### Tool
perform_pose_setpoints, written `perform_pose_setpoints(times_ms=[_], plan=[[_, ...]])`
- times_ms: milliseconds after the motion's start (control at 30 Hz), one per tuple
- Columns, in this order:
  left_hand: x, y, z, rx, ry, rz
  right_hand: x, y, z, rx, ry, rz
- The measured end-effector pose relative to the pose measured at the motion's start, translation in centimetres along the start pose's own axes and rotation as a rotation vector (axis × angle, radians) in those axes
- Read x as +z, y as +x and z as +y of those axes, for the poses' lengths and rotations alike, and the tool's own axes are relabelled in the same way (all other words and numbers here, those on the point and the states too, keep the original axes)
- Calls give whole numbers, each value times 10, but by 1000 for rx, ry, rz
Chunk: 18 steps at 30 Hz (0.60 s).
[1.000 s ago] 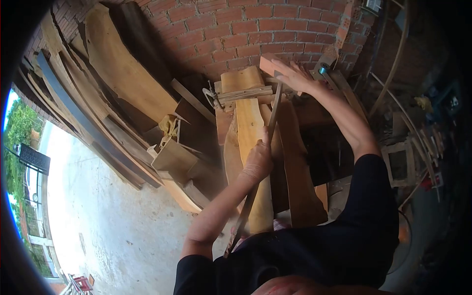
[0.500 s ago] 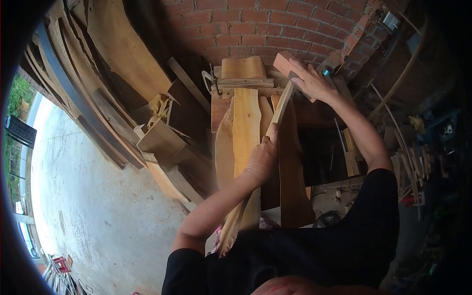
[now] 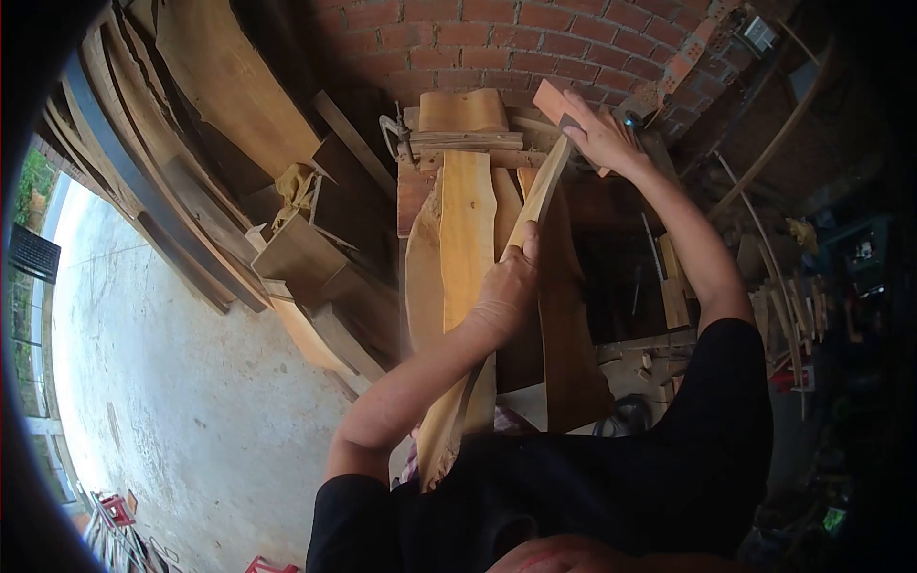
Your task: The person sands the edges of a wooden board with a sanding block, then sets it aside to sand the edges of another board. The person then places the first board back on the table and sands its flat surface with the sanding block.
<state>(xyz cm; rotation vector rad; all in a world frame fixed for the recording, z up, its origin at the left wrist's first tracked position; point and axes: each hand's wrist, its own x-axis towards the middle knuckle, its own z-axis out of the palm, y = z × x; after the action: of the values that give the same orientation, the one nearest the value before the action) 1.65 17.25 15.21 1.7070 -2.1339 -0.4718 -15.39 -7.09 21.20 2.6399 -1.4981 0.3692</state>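
My left hand (image 3: 508,279) is closed around a long, narrow wooden board (image 3: 542,196), slanting from near my torso up toward the bench's far end. My right hand (image 3: 606,141) grips a reddish rectangular block (image 3: 553,101), its fingers over the top. The block rests at the board's upper tip, and a dark patch shows on its side there. Below lies a pale wide plank (image 3: 468,234) with a wavy edge. A darker plank (image 3: 565,334) lies to the right of my left hand.
A metal clamp (image 3: 397,138) sits at the bench's far left corner, near stacked wood pieces (image 3: 466,140). Large slabs (image 3: 224,81) lean at the left. A brick wall (image 3: 478,48) stands behind. Concrete floor (image 3: 191,411) stretches left; offcuts (image 3: 802,310) are piled at right.
The camera view has shifted slightly, so the bench appears a little higher and further left. Both hands keep their holds; the narrow board looks turned, showing more of its broad face.
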Motion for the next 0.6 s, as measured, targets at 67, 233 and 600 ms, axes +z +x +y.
perform_pose_setpoints(times_ms=[67, 233, 600], plan=[[8, 2, 0, -1, 9, 15, -1, 24, 4, 281, 249, -68], [13, 6, 1, 20, 25, 96, 28, 36, 28, 243, 79, 7], [14, 4, 4, 59, 68, 74, 37, 25, 48, 243, 144, 127]])
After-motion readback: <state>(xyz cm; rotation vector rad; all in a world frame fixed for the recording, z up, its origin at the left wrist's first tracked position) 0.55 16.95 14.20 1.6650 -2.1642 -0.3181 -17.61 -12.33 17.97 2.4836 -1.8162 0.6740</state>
